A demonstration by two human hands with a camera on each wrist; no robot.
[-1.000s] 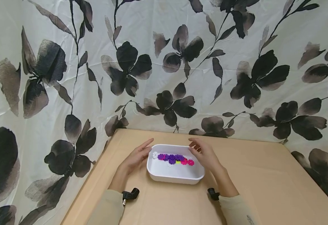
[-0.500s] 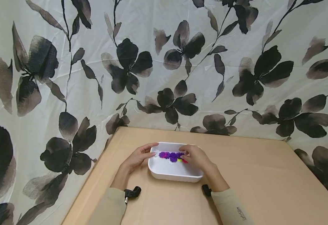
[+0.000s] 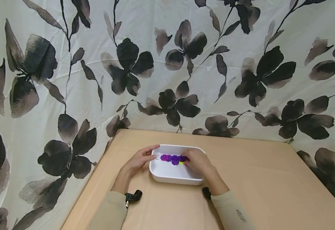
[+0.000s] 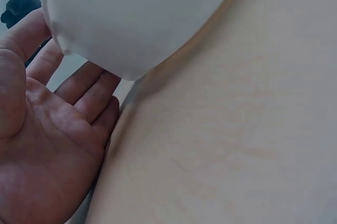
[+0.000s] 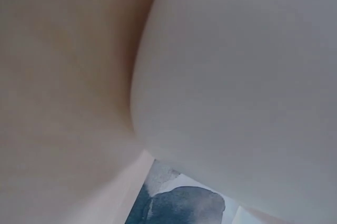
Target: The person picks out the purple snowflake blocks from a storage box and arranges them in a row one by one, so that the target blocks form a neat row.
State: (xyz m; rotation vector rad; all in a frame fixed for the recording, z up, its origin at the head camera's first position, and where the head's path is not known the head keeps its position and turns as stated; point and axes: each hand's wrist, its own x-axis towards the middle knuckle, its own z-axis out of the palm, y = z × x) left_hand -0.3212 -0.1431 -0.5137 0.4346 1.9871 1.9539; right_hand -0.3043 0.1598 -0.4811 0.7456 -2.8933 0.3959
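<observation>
A white plastic tray (image 3: 170,180) with rounded corners stands on the table. Inside lies a row of small flower-shaped pieces (image 3: 175,159), mostly purple, with some pink and white and a bit of yellow (image 3: 181,163). My left hand (image 3: 138,161) holds the tray's left end, thumb at the rim and fingers along the outside. In the left wrist view its palm faces up beside the tray wall (image 4: 137,18). My right hand (image 3: 199,161) reaches over the right side, fingers bent down at the row's right end. Its fingertips are hidden, so I cannot tell whether they pinch a piece.
The tan tabletop (image 3: 259,179) extends around the tray, farthest to the right. A white cloth (image 3: 213,80) with dark flowers hangs behind the table's far edge. Black wrist devices (image 3: 134,195) sit at both sleeves. The tray's outer wall (image 5: 237,76) fills much of the right wrist view.
My right hand has moved left from the tray's right rim into the tray, down to the flower pieces, covering the pink ones. My left thumb has come over the left rim.
</observation>
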